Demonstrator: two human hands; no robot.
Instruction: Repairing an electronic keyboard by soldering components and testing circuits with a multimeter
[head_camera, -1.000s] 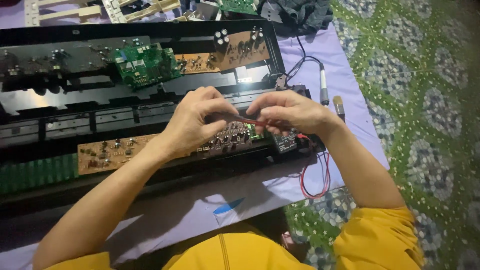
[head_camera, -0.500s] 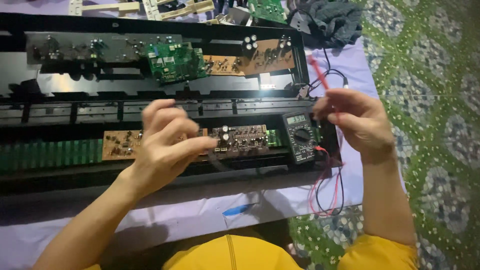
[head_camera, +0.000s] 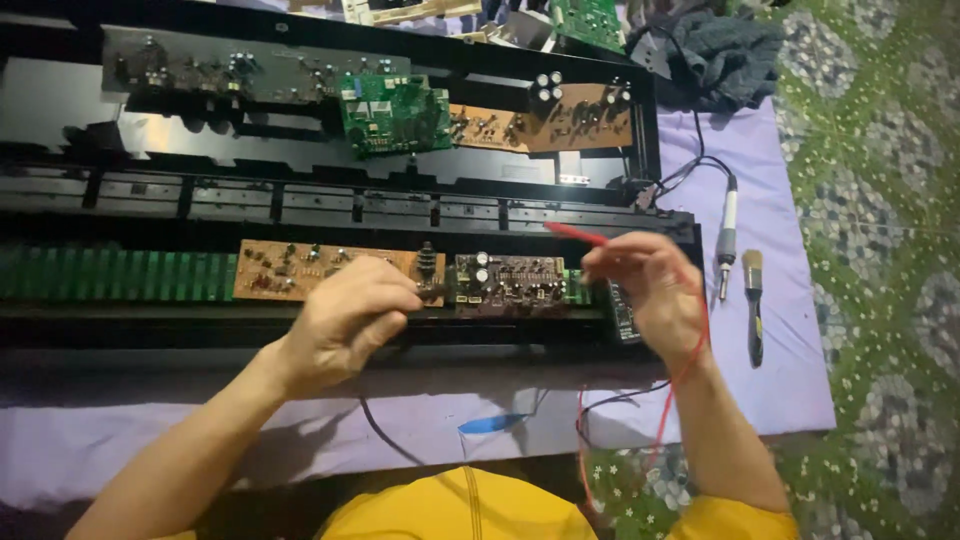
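An opened black keyboard chassis (head_camera: 300, 215) lies across a purple cloth (head_camera: 770, 340). My left hand (head_camera: 350, 320) pinches a black test probe (head_camera: 432, 291), its tip touching the gap between a brown circuit board (head_camera: 300, 270) and a darker board (head_camera: 515, 282). My right hand (head_camera: 645, 290) holds a red test probe (head_camera: 575, 232) raised above the chassis, pointing left. A red lead (head_camera: 690, 370) and a black lead (head_camera: 385, 435) trail toward me. A multimeter (head_camera: 622, 312) is mostly hidden behind my right hand.
A green circuit board (head_camera: 395, 110) and a brown board with capacitors (head_camera: 560, 118) sit in the far half. A soldering iron (head_camera: 727, 235) and a small brush (head_camera: 754, 300) lie on the cloth at right. A dark rag (head_camera: 725, 55) lies beyond; green patterned carpet (head_camera: 880, 250) at right.
My left hand has dropped the black probe onto the boards. My right hand has moved left and lowered, swinging the red probe from upright to pointing left, and now covers the multimeter.
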